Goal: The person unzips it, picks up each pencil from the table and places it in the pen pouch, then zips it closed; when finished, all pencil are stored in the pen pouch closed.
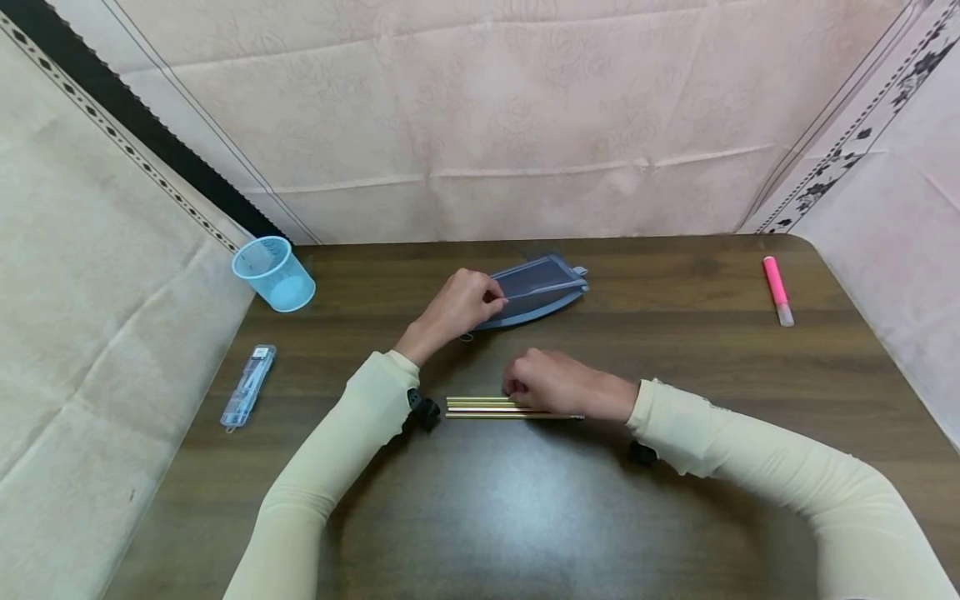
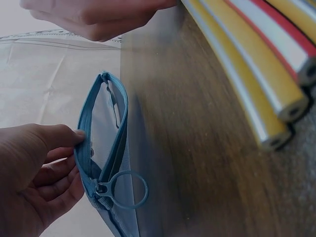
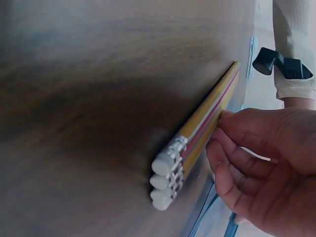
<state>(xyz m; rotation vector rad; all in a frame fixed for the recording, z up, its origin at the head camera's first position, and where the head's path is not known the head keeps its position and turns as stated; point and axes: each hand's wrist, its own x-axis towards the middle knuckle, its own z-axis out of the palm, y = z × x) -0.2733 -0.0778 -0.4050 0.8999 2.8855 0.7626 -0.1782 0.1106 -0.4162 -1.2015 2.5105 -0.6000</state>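
My left hand [image 1: 468,302] pinches the rim of a blue see-through zip pouch [image 2: 121,133] between thumb and fingers. Its mouth gapes, and a round ring hangs from the zip pull. Several yellow-striped pencils [image 1: 480,408], one with red and white, lie side by side on the table in front of the pouch. Over them, my right hand [image 3: 261,163] has its thumb and forefinger tips at the side of the farthest pencil, appearing to pinch it. White erasers [image 3: 163,182] show at the pencils' right ends. The right hand hides part of the row in the head view.
On the wooden table [image 1: 480,500], a light blue mesh cup [image 1: 281,279] stands at the back left. A blue clear slim case [image 1: 249,387] lies nearer on the left. A pink marker [image 1: 777,289] lies at the far right. Cloth hangs behind the table.
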